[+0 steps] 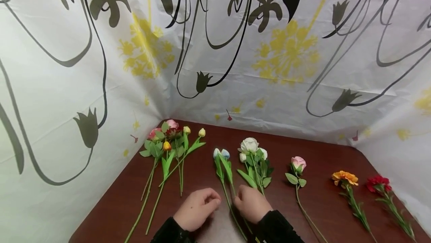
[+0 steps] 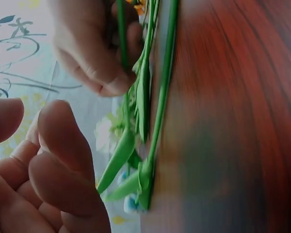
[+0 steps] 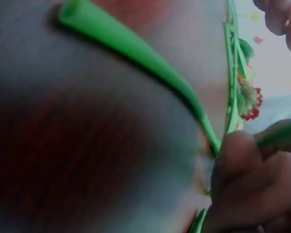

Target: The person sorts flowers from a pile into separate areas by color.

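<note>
Two blue-and-white tulips (image 1: pixel 221 154) lie in the middle of the table, their green stems running down between my hands. My right hand (image 1: pixel 251 202) pinches the stem of the right-hand tulip; in the left wrist view its thumb and fingers close around a green stem (image 2: pixel 122 34). The other tulip's stem (image 1: pixel 228 202) lies on the table, apart from both hands. My left hand (image 1: pixel 196 208) is just left of that stem, fingers loosely bent, holding nothing. White roses (image 1: pixel 250 145) with leaves lie just beyond my right hand, which partly hides their stems.
Pink and red flowers (image 1: pixel 172 124), yellow tulips (image 1: pixel 201 133) and an orange tulip (image 1: pixel 167 145) lie at the left. Rightward are a pink rose (image 1: pixel 298 163), an orange flower (image 1: pixel 345 177) and a red flower (image 1: pixel 379 183). A patterned curtain (image 1: pixel 215 104) surrounds the table (image 1: pixel 279 220).
</note>
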Motion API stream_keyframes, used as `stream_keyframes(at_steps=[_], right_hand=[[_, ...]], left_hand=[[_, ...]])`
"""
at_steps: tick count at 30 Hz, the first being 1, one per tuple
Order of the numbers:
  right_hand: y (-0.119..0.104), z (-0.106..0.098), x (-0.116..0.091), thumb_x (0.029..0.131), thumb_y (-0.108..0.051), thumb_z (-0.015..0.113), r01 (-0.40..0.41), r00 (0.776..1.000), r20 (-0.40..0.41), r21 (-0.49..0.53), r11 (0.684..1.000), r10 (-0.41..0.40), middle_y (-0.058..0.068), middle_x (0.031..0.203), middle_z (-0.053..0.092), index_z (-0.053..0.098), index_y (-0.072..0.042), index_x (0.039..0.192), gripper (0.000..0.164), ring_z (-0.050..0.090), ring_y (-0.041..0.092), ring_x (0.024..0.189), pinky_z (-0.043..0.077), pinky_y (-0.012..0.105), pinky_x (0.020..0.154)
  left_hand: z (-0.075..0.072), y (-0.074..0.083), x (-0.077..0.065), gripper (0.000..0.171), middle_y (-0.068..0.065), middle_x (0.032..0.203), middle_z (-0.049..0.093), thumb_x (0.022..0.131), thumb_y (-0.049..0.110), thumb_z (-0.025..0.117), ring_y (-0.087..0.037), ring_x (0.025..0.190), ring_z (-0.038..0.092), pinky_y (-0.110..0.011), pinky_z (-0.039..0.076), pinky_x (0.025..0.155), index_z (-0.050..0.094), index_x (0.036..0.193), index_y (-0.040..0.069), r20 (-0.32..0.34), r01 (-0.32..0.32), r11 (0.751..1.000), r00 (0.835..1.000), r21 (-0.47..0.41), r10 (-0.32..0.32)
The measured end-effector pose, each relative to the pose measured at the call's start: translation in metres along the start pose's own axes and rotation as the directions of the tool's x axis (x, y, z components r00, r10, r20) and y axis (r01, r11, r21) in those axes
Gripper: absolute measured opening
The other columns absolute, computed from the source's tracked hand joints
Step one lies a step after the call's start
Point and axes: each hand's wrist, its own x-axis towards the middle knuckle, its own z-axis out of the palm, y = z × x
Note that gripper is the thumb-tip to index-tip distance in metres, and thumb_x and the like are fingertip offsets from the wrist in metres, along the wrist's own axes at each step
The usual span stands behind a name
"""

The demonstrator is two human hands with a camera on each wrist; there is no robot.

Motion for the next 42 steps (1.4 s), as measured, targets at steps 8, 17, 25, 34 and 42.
stream_keyframes(at_steps=[8,17,25,34,42], right_hand=[[-0.001,0.012,-0.001,0.095,-0.021,0.064,0.025,0.998,0.052,-0.043,0.999,-0.022,-0.002,0.062,0.044,0.054,-0.016,0.075,0.023,0.040,0.016,0.053,0.032,0.034,0.055],[0.008,-0.005,-0.026,0.101,-0.027,0.061,0.019,0.995,0.096,0.118,0.993,-0.031,-0.002,0.070,0.058,0.062,-0.017,0.088,0.016,0.053,0.016,0.057,0.039,0.035,0.053],[0.022,-0.056,-0.056,0.103,-0.037,0.059,-0.058,0.997,-0.044,0.122,0.991,0.064,-0.002,0.076,0.058,0.066,-0.017,0.104,0.021,0.051,0.016,0.062,0.039,0.036,0.058],[0.051,-0.075,-0.066,0.102,-0.029,0.060,-0.258,0.959,-0.108,0.042,0.965,0.261,0.001,0.073,0.058,0.067,-0.018,0.098,0.014,0.051,0.019,0.063,0.039,0.037,0.059],[0.069,-0.084,-0.071,0.103,-0.031,0.058,-0.286,0.951,-0.105,0.047,0.957,0.290,0.001,0.076,0.057,0.067,-0.014,0.106,0.019,0.050,0.019,0.066,0.038,0.037,0.059]], left_hand=[[-0.017,-0.006,-0.005,0.021,-0.003,0.082,0.066,0.104,0.030,0.059,-0.018,0.070,0.060,-0.037,0.044,0.066,0.069,0.110,0.013,-0.040,0.011,0.992,0.999,0.128,-0.006],[-0.031,-0.010,-0.007,0.024,0.000,0.086,0.065,0.103,0.032,0.059,-0.017,0.073,0.059,-0.040,0.045,0.070,0.069,0.111,0.012,-0.084,0.058,0.980,0.996,0.193,-0.042],[-0.057,-0.009,-0.002,0.013,0.010,0.085,0.062,0.099,0.033,0.064,-0.009,0.075,0.058,-0.038,0.047,0.067,0.070,0.102,0.021,-0.265,0.148,0.871,0.964,0.468,-0.022],[-0.103,-0.009,0.020,0.023,-0.006,0.107,0.069,0.099,0.023,0.062,-0.025,0.096,0.066,-0.049,0.052,0.081,0.071,0.117,0.010,-0.329,0.258,0.682,0.944,0.684,-0.027],[-0.133,-0.022,0.036,0.014,-0.007,0.088,0.063,0.096,0.017,0.065,-0.024,0.076,0.060,-0.045,0.050,0.067,0.070,0.102,0.006,-0.304,0.312,0.578,0.946,0.754,-0.115]])
